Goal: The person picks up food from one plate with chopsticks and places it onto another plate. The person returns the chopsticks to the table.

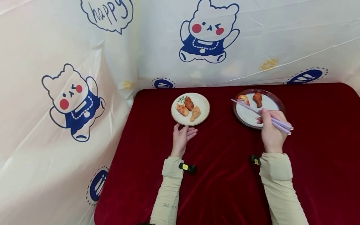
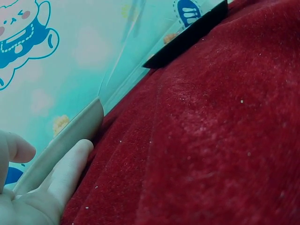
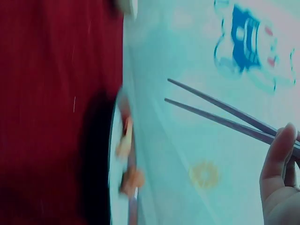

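Note:
My left hand (image 1: 181,139) touches the near edge of a small cream plate (image 1: 202,102), its fingers mostly straight; the left wrist view shows a finger (image 2: 70,166) along the plate's side. On that plate lie a browned oval piece (image 1: 189,103), a paler browned piece (image 1: 182,110) and a lumpy tan piece (image 1: 195,113). My right hand (image 1: 272,136) holds a pair of lilac chopsticks (image 3: 211,115) above a larger brown-rimmed plate (image 1: 247,116). Their tips are slightly apart with nothing between them. A shrimp (image 1: 243,99) and a drumstick (image 1: 257,99) lie on the larger plate.
Both plates stand toward the back of a table covered in dark red cloth (image 1: 219,150). A white sheet (image 1: 157,40) printed with cartoon bears hangs behind the table and along its left side.

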